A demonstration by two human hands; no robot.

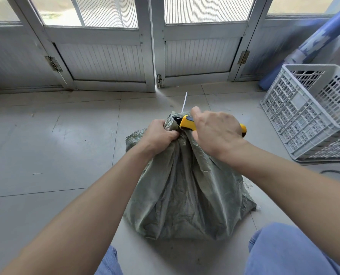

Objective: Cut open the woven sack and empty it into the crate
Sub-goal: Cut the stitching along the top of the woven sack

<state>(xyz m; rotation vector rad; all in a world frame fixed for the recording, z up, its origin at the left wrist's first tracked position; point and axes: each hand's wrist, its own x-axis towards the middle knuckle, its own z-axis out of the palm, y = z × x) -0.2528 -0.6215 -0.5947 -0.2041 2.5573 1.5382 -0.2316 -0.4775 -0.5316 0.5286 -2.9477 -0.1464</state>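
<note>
My left hand [158, 133] is clenched round the bunched neck of 1 grey-green woven plastic sack [185, 187], crinkly and slumped on the tiled floor [52, 147] between my knees. My right hand [214, 132] grips 1 yellow-and-black utility knife [187, 124] at the neck's white tie [184, 102]. 1 white lattice plastic crate [312, 112] sits far right.

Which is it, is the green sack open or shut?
Shut: the sack has its neck bunched under a white tie; the left hand grips it, the right hand holds a yellow knife there.
</note>
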